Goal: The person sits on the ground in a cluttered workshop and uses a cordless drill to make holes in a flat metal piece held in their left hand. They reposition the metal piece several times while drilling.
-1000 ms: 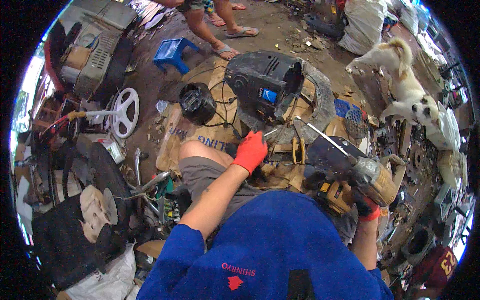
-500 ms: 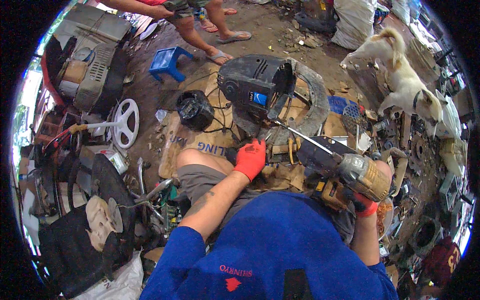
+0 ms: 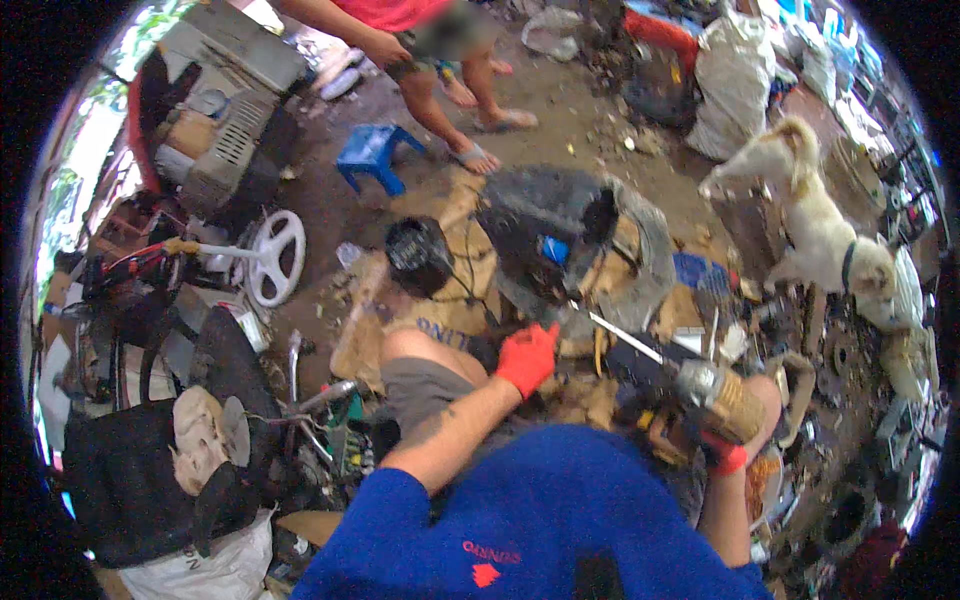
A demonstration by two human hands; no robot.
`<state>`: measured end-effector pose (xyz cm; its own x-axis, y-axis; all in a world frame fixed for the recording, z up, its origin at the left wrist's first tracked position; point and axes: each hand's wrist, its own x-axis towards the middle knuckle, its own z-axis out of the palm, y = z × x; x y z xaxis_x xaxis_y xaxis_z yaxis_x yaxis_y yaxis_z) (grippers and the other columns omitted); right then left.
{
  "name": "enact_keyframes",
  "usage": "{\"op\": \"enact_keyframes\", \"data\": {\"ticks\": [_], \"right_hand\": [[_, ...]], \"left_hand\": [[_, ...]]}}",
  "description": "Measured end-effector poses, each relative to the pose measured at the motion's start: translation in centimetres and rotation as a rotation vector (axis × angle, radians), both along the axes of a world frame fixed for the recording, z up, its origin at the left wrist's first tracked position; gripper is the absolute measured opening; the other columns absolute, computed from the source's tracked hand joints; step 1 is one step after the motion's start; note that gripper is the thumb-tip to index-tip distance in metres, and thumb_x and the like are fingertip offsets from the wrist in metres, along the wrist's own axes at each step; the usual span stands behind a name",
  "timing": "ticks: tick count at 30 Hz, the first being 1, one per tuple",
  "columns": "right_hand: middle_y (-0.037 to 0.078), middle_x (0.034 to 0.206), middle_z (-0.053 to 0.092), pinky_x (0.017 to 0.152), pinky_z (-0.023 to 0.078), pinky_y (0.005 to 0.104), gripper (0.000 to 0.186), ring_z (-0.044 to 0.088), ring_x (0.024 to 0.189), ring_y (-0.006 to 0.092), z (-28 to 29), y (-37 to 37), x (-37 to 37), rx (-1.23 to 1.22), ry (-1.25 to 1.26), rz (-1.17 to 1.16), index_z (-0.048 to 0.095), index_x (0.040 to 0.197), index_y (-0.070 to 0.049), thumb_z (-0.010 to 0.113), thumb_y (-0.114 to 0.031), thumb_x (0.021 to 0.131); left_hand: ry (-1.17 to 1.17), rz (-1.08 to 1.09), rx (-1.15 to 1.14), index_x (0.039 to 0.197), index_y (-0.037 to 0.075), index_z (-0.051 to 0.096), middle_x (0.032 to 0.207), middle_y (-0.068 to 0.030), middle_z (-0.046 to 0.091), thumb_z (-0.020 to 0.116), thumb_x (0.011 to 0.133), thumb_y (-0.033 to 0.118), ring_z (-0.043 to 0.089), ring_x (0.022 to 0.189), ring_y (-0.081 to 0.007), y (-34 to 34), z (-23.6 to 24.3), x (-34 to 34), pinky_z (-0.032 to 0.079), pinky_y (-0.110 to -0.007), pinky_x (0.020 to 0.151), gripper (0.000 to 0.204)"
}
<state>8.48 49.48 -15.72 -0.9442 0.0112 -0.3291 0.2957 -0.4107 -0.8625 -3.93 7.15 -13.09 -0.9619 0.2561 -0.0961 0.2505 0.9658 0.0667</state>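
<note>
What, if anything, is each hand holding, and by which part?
Right hand: the yellow power tool, apparently by its handle, mostly hidden. Left hand: too blurred to tell whether it holds anything.

The power drill [image 3: 725, 400] has a scuffed yellow body and a grey front part, and it is tilted, with its nose directed to the upper left. From this nose extends a long, straight, pale bit [image 3: 632, 338]. Its tip is near the lower end of a black hollow housing [image 3: 525, 205]; whether they touch, I cannot tell. The housing, dusty and with a blue label, lies with its open side toward the right.
</note>
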Motion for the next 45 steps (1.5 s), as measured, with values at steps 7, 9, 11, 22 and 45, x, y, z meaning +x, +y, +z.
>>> {"op": "enact_keyframes", "data": {"ticks": [7,9,11,22,45], "right_hand": [[0.004,0.119,0.058,0.087,0.048,0.0334,0.049,0.055,0.108,0.0196,3.1,-2.7,-2.8,0.158,0.039,0.119,0.052,0.126,-0.013,0.067,-0.020,0.080],[0.004,0.119,0.058,0.088,0.048,0.0335,0.049,0.055,0.108,0.0196,4.1,-3.6,-4.0,0.203,0.060,0.159,0.053,0.126,-0.013,0.068,-0.019,0.079],[0.004,0.119,0.058,0.088,0.048,0.0337,0.050,0.055,0.108,0.0197,5.1,-5.4,-5.7,0.216,0.095,0.215,0.053,0.125,-0.013,0.068,-0.018,0.078],[0.003,0.119,0.058,0.091,0.047,0.0345,0.053,0.055,0.109,0.0199,10.5,-7.6,-7.6,0.385,0.093,0.355,0.053,0.125,-0.011,0.071,-0.014,0.075],[0.002,0.128,0.054,0.099,0.043,0.0359,0.070,0.050,0.118,0.0190,10.6,-6.3,-2.3,0.483,0.314,0.365,0.049,0.131,-0.013,0.077,0.000,0.069]], "left_hand": [[0.083,-0.066,-0.092,0.121,0.009,0.056,0.085,-0.0095,0.059,0.045,0.083,0.015,0.060,0.078,-0.0223,0.4,-1.9,0.5,0.048,-0.034,0.063,0.040],[0.043,-0.043,0.008,0.115,0.008,0.059,0.088,-0.0132,0.061,0.045,0.083,0.017,0.061,0.078,-0.0261,0.8,-1.0,0.3,0.049,-0.037,0.062,0.036],[-0.033,0.037,-0.033,0.117,0.009,0.058,0.084,-0.0141,0.062,0.045,0.084,0.017,0.061,0.077,-0.0272,0.4,1.0,0.4,0.049,-0.039,0.062,0.037],[0.087,-0.192,-0.139,0.127,0.016,0.050,0.087,-0.0080,0.053,0.046,0.083,0.016,0.059,0.072,-0.0216,-0.5,-2.0,1.4,0.048,-0.031,0.061,0.043],[-0.211,0.135,0.177,0.124,0.008,0.051,0.093,-0.0181,0.064,0.048,0.083,0.015,0.064,0.083,-0.0345,-1.5,1.4,1.9,0.051,-0.045,0.070,0.042]]}}
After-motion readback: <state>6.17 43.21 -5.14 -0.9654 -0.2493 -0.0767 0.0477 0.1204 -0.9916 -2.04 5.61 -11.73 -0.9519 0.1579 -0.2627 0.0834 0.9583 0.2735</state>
